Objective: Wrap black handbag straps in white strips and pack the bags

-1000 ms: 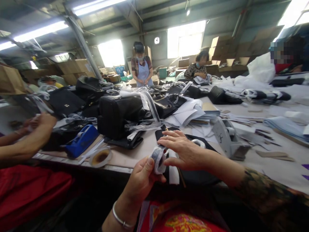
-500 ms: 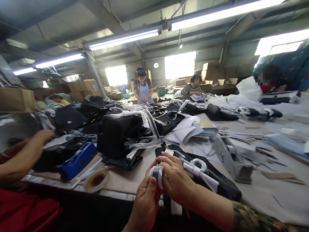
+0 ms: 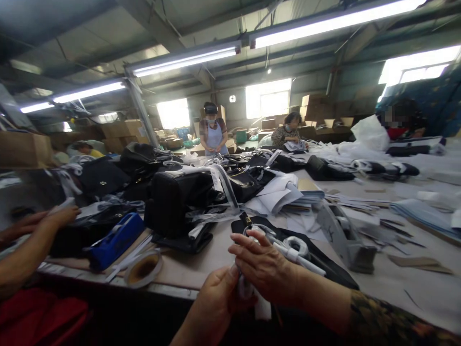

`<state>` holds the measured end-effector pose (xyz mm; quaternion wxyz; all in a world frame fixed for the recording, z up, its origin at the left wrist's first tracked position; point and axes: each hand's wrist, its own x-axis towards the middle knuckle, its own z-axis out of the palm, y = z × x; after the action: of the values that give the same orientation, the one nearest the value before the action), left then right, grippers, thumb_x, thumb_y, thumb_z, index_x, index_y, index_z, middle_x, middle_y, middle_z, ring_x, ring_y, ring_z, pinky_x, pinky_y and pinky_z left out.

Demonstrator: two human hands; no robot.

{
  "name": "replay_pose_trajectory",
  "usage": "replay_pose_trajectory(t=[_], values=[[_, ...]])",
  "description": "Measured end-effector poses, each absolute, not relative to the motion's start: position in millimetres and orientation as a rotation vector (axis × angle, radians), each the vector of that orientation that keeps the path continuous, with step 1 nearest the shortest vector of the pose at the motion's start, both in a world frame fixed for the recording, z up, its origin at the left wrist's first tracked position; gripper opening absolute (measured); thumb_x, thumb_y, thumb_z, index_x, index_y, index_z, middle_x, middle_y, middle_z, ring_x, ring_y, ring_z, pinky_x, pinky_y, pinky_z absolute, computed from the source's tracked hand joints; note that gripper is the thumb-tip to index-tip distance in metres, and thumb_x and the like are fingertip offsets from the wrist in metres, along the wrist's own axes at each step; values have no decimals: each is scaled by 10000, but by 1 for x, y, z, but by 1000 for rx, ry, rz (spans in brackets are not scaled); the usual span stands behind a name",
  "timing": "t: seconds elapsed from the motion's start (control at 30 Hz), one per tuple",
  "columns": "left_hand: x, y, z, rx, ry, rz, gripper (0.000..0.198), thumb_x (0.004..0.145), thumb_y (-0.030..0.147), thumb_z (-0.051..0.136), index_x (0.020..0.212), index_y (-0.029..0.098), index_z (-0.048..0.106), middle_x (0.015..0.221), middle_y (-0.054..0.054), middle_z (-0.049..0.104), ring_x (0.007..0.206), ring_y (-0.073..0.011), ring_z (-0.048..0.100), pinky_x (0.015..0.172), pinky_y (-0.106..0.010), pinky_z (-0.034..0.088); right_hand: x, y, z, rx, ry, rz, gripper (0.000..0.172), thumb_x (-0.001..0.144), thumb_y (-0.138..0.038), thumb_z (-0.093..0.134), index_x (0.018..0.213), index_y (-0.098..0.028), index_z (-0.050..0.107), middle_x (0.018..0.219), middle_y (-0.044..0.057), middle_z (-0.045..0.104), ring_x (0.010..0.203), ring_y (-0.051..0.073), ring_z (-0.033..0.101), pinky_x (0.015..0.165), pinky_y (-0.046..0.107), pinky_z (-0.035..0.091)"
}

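In the head view, my left hand [image 3: 216, 295] is closed around a coiled, white-wrapped strap [image 3: 245, 288], thumb on top. The coil is mostly hidden by my hands. My right hand [image 3: 264, 266] lies against its upper side with fingers stretched out and slightly apart; its thumb is out of sight. Under and behind my hands lies a flat black bag [image 3: 333, 269] with a gold-coloured metal fitting [image 3: 247, 219] near its top end. More white-wrapped strap [image 3: 298, 246] rests coiled on the bag. A white strip [image 3: 262, 308] hangs below my right hand.
To the left are a tape roll [image 3: 144, 269], a blue tape dispenser [image 3: 117, 242] and a co-worker's arms [image 3: 43, 230]. A grey tape dispenser [image 3: 345, 238] stands right. Black bags [image 3: 176, 202] and paper sheets [image 3: 277, 192] cover the table ahead. Other people work beyond.
The coil in my hands has turned and dropped slightly; its dark band no longer shows. My right fingers have straightened over it. The co-worker's hands at left now hold something pale.
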<state>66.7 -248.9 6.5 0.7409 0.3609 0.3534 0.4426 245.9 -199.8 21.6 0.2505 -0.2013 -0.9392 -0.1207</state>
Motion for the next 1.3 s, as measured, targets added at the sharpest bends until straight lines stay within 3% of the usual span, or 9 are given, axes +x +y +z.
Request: replay_pose_trajectory(t=[0.2,0.33,0.47,0.67,0.83,0.97,1.07,1.17,1.3], values=[[67,-250,-4,1044,748,1192,300,939,426,635,915,137,712,1087,-107,624,904,-187,554,817,-303,499,247,-200,35,-774,-2543,274,520,884,-299,648,1375,-161,550,1478,130,537,1460,307,332,1205,521,220],[66,-251,-15,1098,734,1247,369,946,428,619,732,129,651,999,-94,597,863,-172,519,795,-282,469,245,-197,38,-756,-2470,402,423,838,-231,658,1259,-207,622,1433,87,576,1435,285,367,1181,500,266],[67,-249,-17,1061,702,1233,366,960,424,604,747,130,653,958,-83,586,860,-160,512,793,-271,465,244,-196,35,-758,-2464,322,343,810,-157,608,1149,-162,656,1396,108,602,1438,296,367,1170,513,293],[69,-244,-3,997,742,959,379,923,480,655,970,108,713,889,-78,636,809,-160,584,821,-351,548,251,-194,24,-514,-2620,-272,303,945,-93,464,1166,-109,671,1390,126,608,1515,283,230,1244,496,102],[73,-245,-8,1052,821,1028,321,950,416,633,1160,182,699,1184,-103,642,986,-211,635,835,-377,603,257,-200,15,-635,-2544,-268,348,940,-146,519,1265,-115,640,1449,152,560,1478,311,298,1218,526,178],[65,-242,-19,1048,899,1247,383,946,415,630,1282,236,671,1553,-106,414,1228,-319,585,877,-408,620,257,-221,16,-940,-2179,202,403,929,-165,515,1319,-150,615,1333,161,629,1274,302,534,1084,474,401],[61,-239,-20,1056,950,1352,433,945,429,622,1350,276,628,1594,-95,376,1285,-342,563,948,-457,596,249,-231,22,-1124,-1810,927,242,950,-292,513,978,-168,718,857,70,698,796,196,640,765,320,516],[66,-240,-17,1344,1059,1351,365,968,414,584,1282,255,683,1598,-85,381,1406,-338,446,1143,-491,433,239,-228,27,-1124,-1418,1610,417,927,-501,534,689,-166,600,545,-32,461,458,86,380,444,224,306],[76,-241,-19,1713,1137,1290,329,1015,355,483,1186,224,732,1627,-78,327,1512,-304,265,1255,-488,200,232,-215,28,-1033,-907,1992,477,795,-597,685,673,-182,484,519,-87,375,408,29,187,401,202,95]])
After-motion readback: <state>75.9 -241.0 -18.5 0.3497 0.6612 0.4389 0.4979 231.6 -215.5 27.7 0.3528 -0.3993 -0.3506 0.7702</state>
